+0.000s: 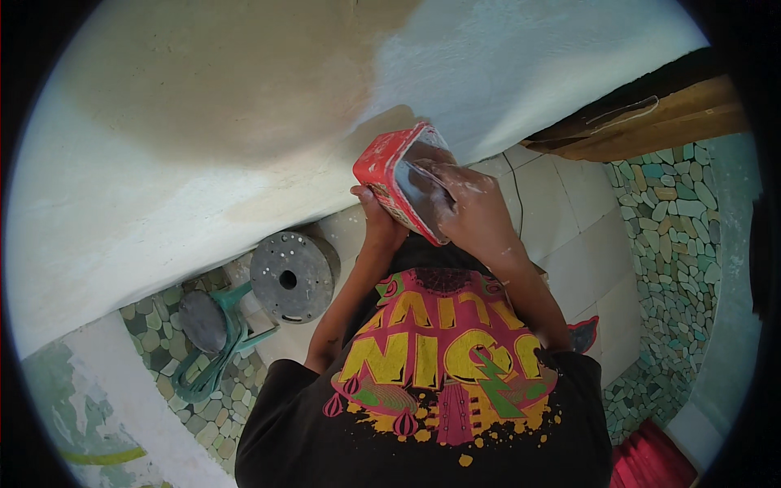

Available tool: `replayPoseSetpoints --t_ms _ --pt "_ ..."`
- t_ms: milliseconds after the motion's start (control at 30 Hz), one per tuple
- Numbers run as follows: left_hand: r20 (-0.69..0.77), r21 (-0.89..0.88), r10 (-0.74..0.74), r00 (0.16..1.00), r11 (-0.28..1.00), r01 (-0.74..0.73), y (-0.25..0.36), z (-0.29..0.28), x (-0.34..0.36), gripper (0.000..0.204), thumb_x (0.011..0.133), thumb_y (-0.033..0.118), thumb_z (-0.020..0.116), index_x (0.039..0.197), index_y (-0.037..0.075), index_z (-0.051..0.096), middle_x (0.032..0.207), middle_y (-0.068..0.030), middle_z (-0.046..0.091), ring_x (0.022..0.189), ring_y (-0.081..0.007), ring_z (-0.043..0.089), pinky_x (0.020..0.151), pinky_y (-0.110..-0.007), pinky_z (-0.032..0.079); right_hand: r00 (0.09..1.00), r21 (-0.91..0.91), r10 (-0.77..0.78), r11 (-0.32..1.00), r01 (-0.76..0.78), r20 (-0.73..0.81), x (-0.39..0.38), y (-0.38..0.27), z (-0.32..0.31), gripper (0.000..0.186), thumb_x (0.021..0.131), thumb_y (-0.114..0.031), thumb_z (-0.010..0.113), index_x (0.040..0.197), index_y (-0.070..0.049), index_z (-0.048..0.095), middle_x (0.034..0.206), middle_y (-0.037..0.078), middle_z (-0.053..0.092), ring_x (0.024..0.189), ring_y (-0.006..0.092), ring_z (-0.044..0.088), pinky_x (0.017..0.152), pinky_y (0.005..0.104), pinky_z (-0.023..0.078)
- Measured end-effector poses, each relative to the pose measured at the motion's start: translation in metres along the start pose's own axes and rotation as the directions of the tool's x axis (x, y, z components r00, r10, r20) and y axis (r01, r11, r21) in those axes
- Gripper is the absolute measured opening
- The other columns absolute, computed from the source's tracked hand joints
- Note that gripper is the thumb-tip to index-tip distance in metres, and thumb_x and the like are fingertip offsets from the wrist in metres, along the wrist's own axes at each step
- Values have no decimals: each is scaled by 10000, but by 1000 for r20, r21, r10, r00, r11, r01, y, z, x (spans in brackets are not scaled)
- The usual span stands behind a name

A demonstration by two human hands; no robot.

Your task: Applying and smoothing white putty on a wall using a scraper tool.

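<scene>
A red box-shaped container (382, 169), smeared with white along its rim, is held up in front of my chest beside the wall. It is tilted, with its opening turned to the right. My left hand (381, 225) grips it from below and the left, thumb against its side. Inside the opening are the curled fingers of my right hand (473, 203), which has white specks on its back. A thin edge shows by those fingers, but what they hold is too hidden to name. The container's contents are mostly hidden too.
A pale wall (244, 114) with a beige patch runs along the far side. To the left stand a grey round drum-like thing (286, 278) with holes and a green plastic stool-like item (232, 329). A brown board (651, 122), pebble flooring (667, 220) and red fabric (651, 459) lie right.
</scene>
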State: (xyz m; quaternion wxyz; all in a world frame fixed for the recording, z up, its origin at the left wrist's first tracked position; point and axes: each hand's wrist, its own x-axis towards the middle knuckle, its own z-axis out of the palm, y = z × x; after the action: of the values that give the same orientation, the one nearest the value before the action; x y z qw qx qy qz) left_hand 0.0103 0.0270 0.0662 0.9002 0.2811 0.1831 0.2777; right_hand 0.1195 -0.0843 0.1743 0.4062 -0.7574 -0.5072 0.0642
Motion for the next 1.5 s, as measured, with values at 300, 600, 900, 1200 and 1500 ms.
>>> replayPoseSetpoints --t_ms 300,600,900,1200,1500 --pt "-112 -18 -50 992 999 48 2 16 2 1052 876 894 203 1600 134 289 1613 -113 384 1462 -329 398 1225 -500 310 996 -133 -49 990 40 -69 2 5 16 474 823 -28 665 1296 -40 648 1218 206 698 1095 372 697 915 457 577" --pt "44 61 -7 999 998 4 0 12 2 1039 879 887 250 1594 134 298 1587 -112 413 1453 -327 409 1215 -508 330 996 127 63 989 -70 62 8 15 1 385 860 38 645 1236 -34 691 1230 201 707 1105 372 701 946 440 568" --pt "5 38 -21 1000 999 21 -6 11 4 1058 865 897 260 1598 135 286 1598 -113 394 1456 -328 404 1215 -509 329 1000 -74 23 997 -22 9 8 10 11 476 808 15 636 1276 -50 682 1273 211 684 1156 364 677 1008 441 539" --pt "-99 0 -32 995 999 32 3 16 10 1013 908 869 209 1617 147 251 1632 -105 349 1489 -331 356 1230 -512 294 979 220 195 959 -176 -65 4 4 -20 345 889 17 630 1228 -5 693 1134 199 739 998 319 740 933 391 566" --pt "-34 -79 34 999 996 -37 12 9 14 1011 894 878 262 1637 194 206 1680 -88 263 1519 -355 304 1229 -563 282 789 940 596 -333 71 152 -31 42 -19 295 926 -5 691 1220 -18 665 1168 75 721 1064 225 701 973 381 553"
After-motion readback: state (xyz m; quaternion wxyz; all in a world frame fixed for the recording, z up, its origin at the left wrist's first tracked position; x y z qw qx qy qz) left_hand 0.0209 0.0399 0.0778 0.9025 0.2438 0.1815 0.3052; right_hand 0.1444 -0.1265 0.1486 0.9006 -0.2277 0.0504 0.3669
